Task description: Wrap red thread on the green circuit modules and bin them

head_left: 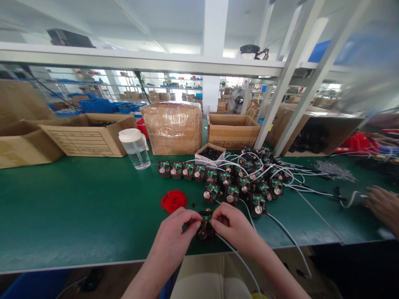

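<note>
A small black electronic unit with a green circuit board [203, 235] lies on the green table close to its front edge, between my hands. My left hand [178, 228] pinches thumb and forefinger together at the unit's upper left side. From the other side, my right hand [234, 227] is closed at its upper right, fingertips against it. Whatever small part sits between the fingertips is too small to make out. A white cable [238, 255] runs from the unit over the table edge. Left of it lies a bundle of red wires [173, 201].
Several similar units [232, 194] with white cables stand beyond my hands. Behind them are a small box of black parts [212, 154], a water jug [135, 149] and a wrapped carton [173, 128]. A co-worker's hand [382, 205] is at the right near a cable.
</note>
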